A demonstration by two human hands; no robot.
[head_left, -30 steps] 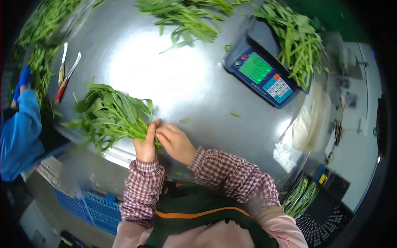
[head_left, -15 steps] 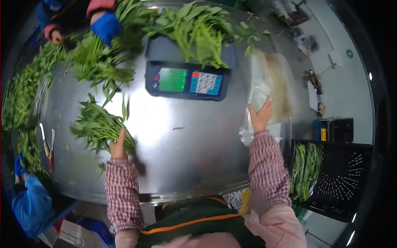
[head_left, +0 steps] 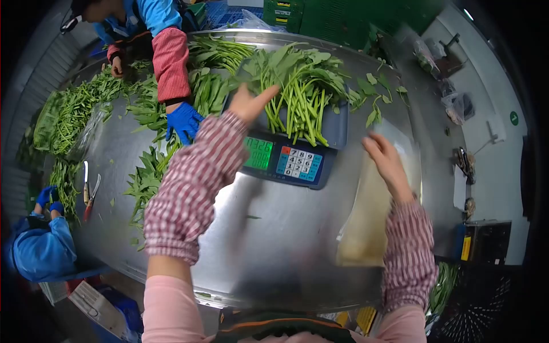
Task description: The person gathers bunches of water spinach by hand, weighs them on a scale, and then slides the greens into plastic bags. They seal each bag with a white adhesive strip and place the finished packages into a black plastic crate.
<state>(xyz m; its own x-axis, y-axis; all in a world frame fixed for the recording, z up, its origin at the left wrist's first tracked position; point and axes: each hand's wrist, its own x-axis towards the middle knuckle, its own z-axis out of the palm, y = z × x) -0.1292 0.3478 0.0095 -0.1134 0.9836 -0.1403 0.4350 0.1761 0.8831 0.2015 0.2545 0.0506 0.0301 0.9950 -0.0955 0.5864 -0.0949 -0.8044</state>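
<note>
My left hand (head_left: 251,104) reaches over the left side of the scale, thumb and fingers spread beside a bunch of leafy greens (head_left: 303,103). The bunch lies on the dark scale tray (head_left: 339,123), its cut stems pointing toward me. Below the tray, the scale's green display (head_left: 257,154) is lit, partly covered by my sleeve. On the right, my right hand (head_left: 389,163) hovers over a stack of clear plastic bags (head_left: 366,223), its fingers stretched out and nothing in them. Another bunch of greens (head_left: 150,174) rests on the metal table, left of my left sleeve.
Across the table, a co-worker's blue-gloved hand (head_left: 184,121) is close to my left forearm. More greens (head_left: 77,117) are heaped at the left, near two knives (head_left: 90,194). A second co-worker (head_left: 43,246) sits lower left. A black crate (head_left: 474,303) stands lower right.
My left hand has let go of the bunch on the table and moved up and right to the scale. My right hand has lifted off the bags. The co-worker's gloved hand has come nearer.
</note>
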